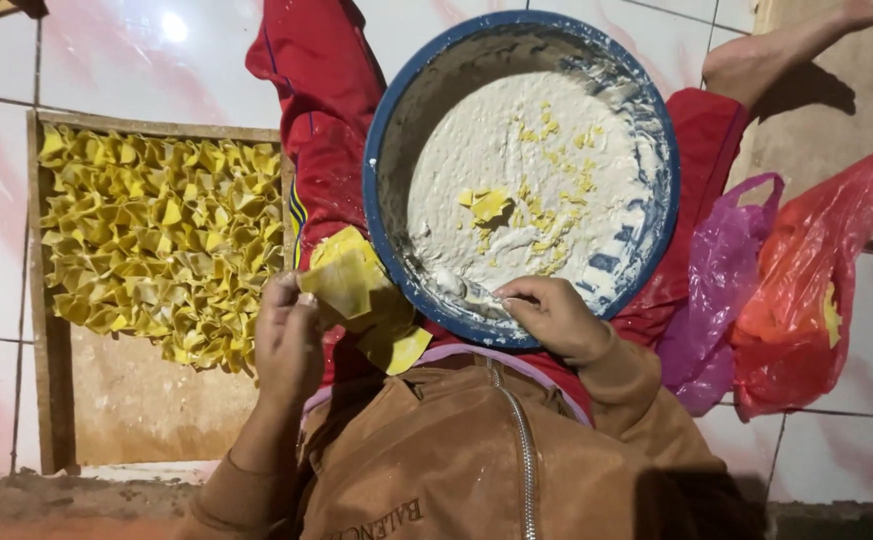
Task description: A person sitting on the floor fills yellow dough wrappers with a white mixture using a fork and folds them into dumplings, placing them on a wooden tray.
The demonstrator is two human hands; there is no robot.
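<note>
Left hand [287,335] pinches a yellow wrapper [342,285] beside the blue bowl [382,110]; right hand [552,315] scoops paste [497,180] — it could smear the rim.

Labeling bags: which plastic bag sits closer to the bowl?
The purple plastic bag, beside the blue bowl's right edge; the red plastic bag lies farther right.
</note>
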